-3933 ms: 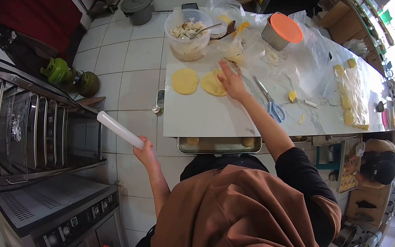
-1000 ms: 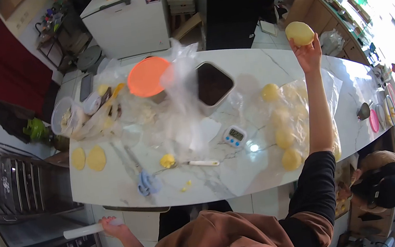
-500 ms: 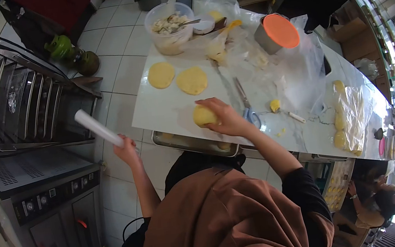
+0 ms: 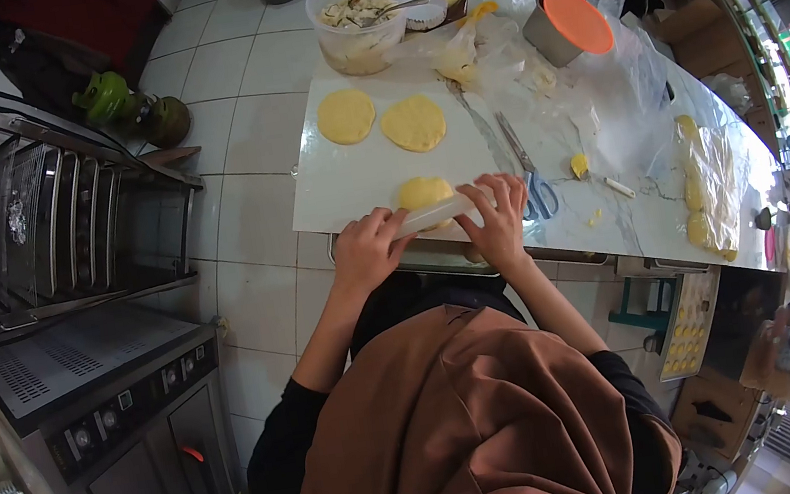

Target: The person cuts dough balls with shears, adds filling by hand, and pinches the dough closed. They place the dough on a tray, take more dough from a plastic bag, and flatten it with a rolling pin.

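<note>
A white rolling pin (image 4: 435, 213) lies across the near side of a yellow dough piece (image 4: 421, 191) close to the table's front edge. My left hand (image 4: 370, 245) grips the pin's left end. At its right end, my right hand (image 4: 499, 217) has its fingers curled over the pin. Two flattened yellow dough rounds, one on the left (image 4: 345, 116) and one on the right (image 4: 413, 124), lie farther back on the white table (image 4: 317, 193). Blue-handled scissors (image 4: 534, 189) lie just right of my right hand.
A tub of filling (image 4: 357, 45) with a spoon stands at the back. An orange-lidded container (image 4: 569, 25) and plastic bags are to its right. Wrapped dough (image 4: 697, 189) lies far right. An oven (image 4: 122, 386) and a tray rack (image 4: 47, 210) stand left. Another person (image 4: 784, 356) is at lower right.
My left hand has brought the rolling pin from beside the table onto the dough. My right hand has let go of the dough and taken the pin's other end. The view has shifted.
</note>
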Motion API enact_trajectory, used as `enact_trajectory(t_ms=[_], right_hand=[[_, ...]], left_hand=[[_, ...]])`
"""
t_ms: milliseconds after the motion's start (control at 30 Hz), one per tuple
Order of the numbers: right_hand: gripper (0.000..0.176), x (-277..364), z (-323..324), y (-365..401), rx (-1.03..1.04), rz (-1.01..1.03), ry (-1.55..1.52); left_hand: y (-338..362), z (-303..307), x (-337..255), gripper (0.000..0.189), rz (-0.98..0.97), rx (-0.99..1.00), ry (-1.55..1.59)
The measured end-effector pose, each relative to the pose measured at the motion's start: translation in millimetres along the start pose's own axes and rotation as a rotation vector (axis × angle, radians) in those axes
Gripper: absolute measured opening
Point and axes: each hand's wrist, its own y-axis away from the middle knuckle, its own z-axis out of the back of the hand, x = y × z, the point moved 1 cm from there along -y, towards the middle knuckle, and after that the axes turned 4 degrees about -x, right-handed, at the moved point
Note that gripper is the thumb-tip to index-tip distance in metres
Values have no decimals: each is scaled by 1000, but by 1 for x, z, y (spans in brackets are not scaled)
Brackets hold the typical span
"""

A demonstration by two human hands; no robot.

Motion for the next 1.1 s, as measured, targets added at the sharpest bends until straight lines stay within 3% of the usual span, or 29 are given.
enact_trajectory(t_ms=[67, 200, 367, 467, 567, 700, 867, 933, 1067, 1100], right_hand=[[53, -10, -11, 19, 54, -19, 55], [52, -12, -26, 14, 186, -168, 76], [48, -46, -58, -37, 42, -191, 107], [38, -71, -79, -66, -46, -253, 82], [29, -74, -72, -73, -39, -320, -55], [30, -50, -58, -63, -39, -180, -37], [36, -46, -60, -61, 122, -298, -39], [31, -33, -39, -56, 177, -278, 9], [23, -17, -39, -7, 90, -178, 31], [27, -10, -38, 4, 43, -144, 34]], left_hand=[[-4, -9, 4, 37, -94, 98, -70], [-18, -46, 34, 50, -90, -30, -168], [-82, -57, 48, 58, -65, 46, -433], [-115, -65, 53, 52, -25, -135, -483], [-129, -66, 65, 37, 103, -217, -101], [-112, -65, 65, 31, 110, -168, -174], [-110, -57, 61, 33, 203, -2, -164], [-104, -46, 54, 29, 120, -8, -156], [-57, -49, 48, 19, 25, 39, -152], [-47, -51, 47, 16, -54, -63, -158]])
